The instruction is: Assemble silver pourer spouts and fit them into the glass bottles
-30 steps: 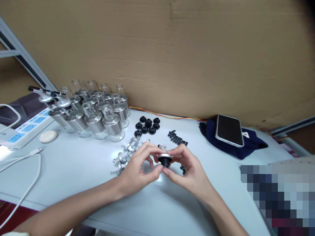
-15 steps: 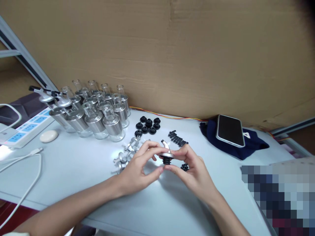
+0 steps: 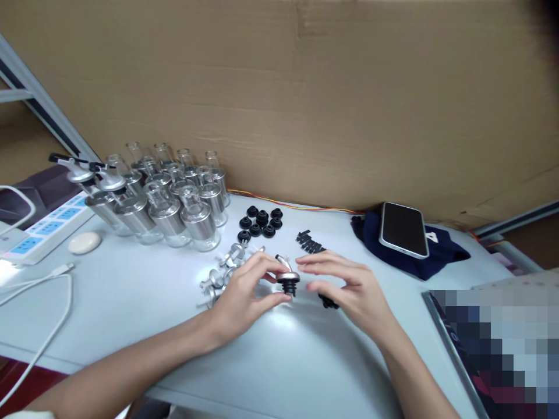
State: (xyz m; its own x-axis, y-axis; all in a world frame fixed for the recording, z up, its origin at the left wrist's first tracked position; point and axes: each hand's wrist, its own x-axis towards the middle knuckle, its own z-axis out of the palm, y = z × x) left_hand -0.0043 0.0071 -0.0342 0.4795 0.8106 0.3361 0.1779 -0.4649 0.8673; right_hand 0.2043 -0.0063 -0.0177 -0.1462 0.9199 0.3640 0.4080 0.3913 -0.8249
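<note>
We see the left hand (image 3: 244,294) pinching a pour spout (image 3: 287,278) between thumb and forefinger, its metal collar and nozzle up and its black rubber stopper pointing down, held just above the pale surface (image 3: 144,291) near the middle of the scene. The right hand (image 3: 349,288) sits just to the right of the spout with its fingers (image 3: 314,262) spread and released, gripping nothing and clear of the spout; beneath its palm a few small black parts (image 3: 328,302) lie on the surface.

Just left of the left hand we find a loose pile of metal spouts (image 3: 222,273). Farther back lies a cluster of black rubber stoppers (image 3: 261,221), and to their right a row of small black clips (image 3: 310,243).

At the far left stands a group of glass bottles (image 3: 174,201) with metal shoulders; two at the left edge already carry spouts. Left of them we see a white power strip (image 3: 39,230), a small pale oval object (image 3: 84,242) and a white cable (image 3: 39,285).

At the far right a phone (image 3: 402,230) rests face up on a dark blue cloth (image 3: 445,256). A cardboard sheet (image 3: 305,99) stands behind everything.
</note>
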